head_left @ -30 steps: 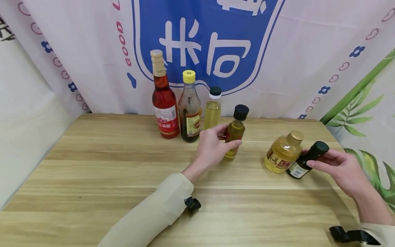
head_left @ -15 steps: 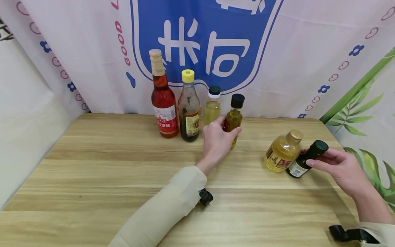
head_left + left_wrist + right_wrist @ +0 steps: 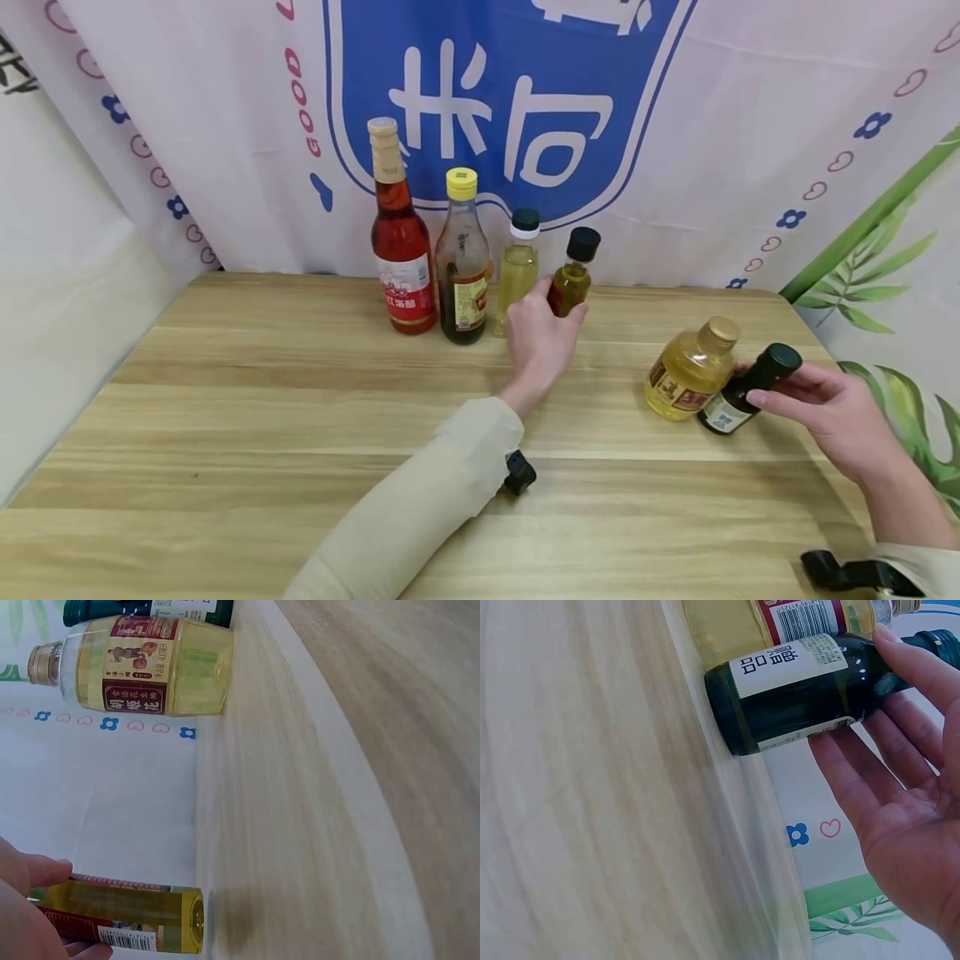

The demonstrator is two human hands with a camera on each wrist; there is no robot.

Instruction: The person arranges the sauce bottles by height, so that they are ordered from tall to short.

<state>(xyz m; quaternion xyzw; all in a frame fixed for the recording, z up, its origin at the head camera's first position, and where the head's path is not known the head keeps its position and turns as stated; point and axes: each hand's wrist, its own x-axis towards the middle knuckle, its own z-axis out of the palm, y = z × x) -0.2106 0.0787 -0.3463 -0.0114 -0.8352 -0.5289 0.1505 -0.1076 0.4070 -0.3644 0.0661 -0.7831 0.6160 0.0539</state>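
My left hand (image 3: 543,337) grips a small oil bottle (image 3: 572,285) with a black cap, thumb on one side and fingers on the other. In the left wrist view the bottle's round base shows, seemingly just above the tabletop. Close to its left stands a pale yellow oil bottle (image 3: 516,271) with a dark green cap. At the right, my right hand (image 3: 843,417) holds a dark green glass bottle (image 3: 791,694) near its neck between thumb and fingers. That bottle stands against a squat golden oil bottle (image 3: 686,379) with a tan cap.
A tall red vinegar bottle (image 3: 403,258) and a dark sauce bottle (image 3: 463,275) with a yellow cap stand at the table's back, left of the left hand. Behind the wooden table (image 3: 300,433) hangs a printed cloth (image 3: 262,167).
My left hand has moved the black-capped oil bottle back and slightly left, from in front of the row to beside the pale yellow bottle. My right hand has stayed in place.
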